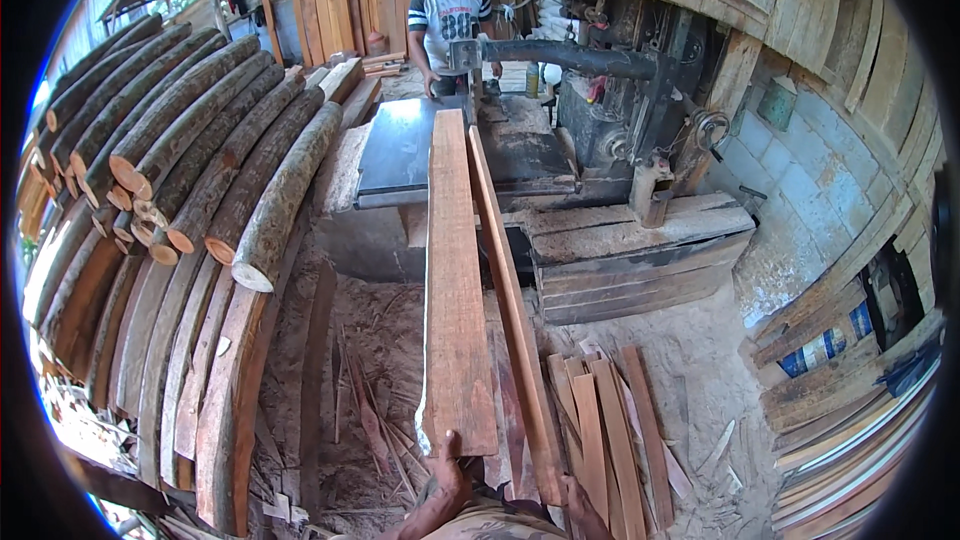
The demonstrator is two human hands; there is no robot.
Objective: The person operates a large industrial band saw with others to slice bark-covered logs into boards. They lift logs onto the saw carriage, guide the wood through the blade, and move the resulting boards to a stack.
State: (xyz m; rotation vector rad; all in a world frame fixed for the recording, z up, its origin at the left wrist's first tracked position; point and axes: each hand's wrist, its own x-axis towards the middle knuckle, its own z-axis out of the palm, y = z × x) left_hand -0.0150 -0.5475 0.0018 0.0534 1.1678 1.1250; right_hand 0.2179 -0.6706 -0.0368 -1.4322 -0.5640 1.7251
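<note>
My left hand is closed on the near end of a wide reddish-brown board, thumb on its upper face. A pale strip runs along the board's left edge. My right hand grips the near end of a narrower plank that stands partly on edge. The two pieces spread apart toward me and come close together at their far ends. Both reach over the dark metal saw table, where an upright blade guide stands just beyond them.
Another person stands behind the saw table. Bark-covered logs are stacked at left. A wooden box-like bench sits right of the table. Cut strips lie on the dusty floor near my right hand, with more planks piled at far right.
</note>
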